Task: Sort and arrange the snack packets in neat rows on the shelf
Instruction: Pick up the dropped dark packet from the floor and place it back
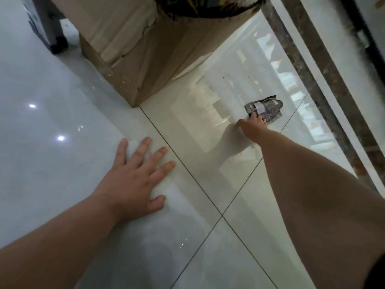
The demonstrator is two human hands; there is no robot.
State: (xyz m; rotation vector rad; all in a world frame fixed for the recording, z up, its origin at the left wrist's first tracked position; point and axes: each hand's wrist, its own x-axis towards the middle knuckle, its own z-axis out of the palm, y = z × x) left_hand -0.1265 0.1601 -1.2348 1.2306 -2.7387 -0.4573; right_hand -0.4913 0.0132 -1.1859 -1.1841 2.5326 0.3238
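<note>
Stretched right out with the right hand [251, 127] for the snack packet [265, 109], down on the floor tiles [198, 126] to the right of the cardboard box [133, 59], off its near corner and well clear of it. Plainly the nearer hand for this one: fingertips [253, 116] on the packet's closest edge, thumb splayed away towards the box side (pinching or merely touching, cannot tell from here). Seems to lie with its long axis across the line of the reaching arm, so probably calls for a grab over that near long edge, or a drag back first. Flat and crinkled, silvery-grey foil with a pale label patch, corners kinked, light and slippery by the look of it. Meanwhile, pressed flat to the tiles with the left hand [135, 174], on the near side of the box's corner, fingers straight and spread wide, holding nothing, likely propping the lean. Glossy, hard, pale tiles with thin dark grout lines, full of reflections; matte brown board on the box, creased and torn along one flap.
</note>
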